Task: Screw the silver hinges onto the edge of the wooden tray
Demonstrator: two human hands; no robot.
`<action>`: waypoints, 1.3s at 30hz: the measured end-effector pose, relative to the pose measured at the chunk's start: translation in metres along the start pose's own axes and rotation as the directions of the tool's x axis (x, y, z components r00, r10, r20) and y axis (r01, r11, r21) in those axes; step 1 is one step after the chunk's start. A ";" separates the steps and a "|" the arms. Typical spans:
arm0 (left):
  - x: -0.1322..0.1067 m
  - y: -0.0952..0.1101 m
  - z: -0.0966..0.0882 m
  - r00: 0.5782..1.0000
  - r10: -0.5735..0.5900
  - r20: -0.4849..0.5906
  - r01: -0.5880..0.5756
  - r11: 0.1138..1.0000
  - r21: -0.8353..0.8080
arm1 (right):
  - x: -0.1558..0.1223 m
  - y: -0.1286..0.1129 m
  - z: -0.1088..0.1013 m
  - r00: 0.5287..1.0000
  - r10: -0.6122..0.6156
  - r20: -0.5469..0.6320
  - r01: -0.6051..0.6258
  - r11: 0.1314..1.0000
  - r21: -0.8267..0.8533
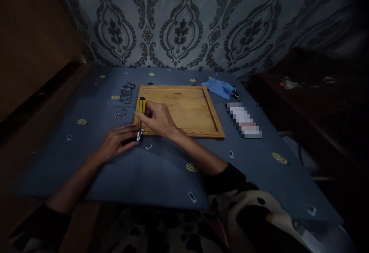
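Note:
A framed wooden board [178, 109] lies flat on the blue-covered table. My right hand [160, 118] grips a screwdriver [142, 106] by its yellow and black handle, holding it upright with the shaft pointing down. The screwdriver's tip meets a small metal hook [138, 135] at the board's near left corner. Around that hook my left hand [117, 141] is closed, thumb on the near side and fingers along the board's edge. The screw under the tip, if any, is too small to make out.
Several metal hooks [127, 91] lie left of the board, with loose screws [121, 113] nearer me. A blue cloth [219, 88] rests at the back right beside a small dark object [236, 93]. A pixelated flat item [244, 120] lies to the right. Patterned wall [181, 22] stands behind.

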State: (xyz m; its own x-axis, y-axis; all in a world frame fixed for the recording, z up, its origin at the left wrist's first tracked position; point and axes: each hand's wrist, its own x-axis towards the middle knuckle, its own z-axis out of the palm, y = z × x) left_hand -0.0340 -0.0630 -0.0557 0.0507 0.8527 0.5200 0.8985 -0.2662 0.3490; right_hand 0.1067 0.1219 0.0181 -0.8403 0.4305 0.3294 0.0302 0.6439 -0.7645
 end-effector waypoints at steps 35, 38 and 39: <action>0.002 0.002 -0.003 1.000 0.011 0.019 -0.012 0.999 0.036 | 0.002 0.008 -0.002 0.998 -0.051 0.041 0.046 0.992 0.119; 0.001 0.001 -0.003 1.000 -0.017 0.023 0.016 1.000 0.015 | 0.003 0.010 -0.001 1.000 -0.015 -0.010 0.016 0.995 0.101; 0.000 0.001 -0.002 0.999 -0.025 0.026 0.025 1.000 0.009 | 0.003 0.011 -0.001 1.000 -0.010 -0.015 0.011 0.996 0.094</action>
State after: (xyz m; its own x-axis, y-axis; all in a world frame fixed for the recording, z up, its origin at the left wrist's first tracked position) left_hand -0.0341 -0.0642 -0.0535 0.0393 0.8705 0.4905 0.9035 -0.2406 0.3547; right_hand 0.1049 0.1308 0.0111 -0.8321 0.4337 0.3456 -0.0302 0.5868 -0.8092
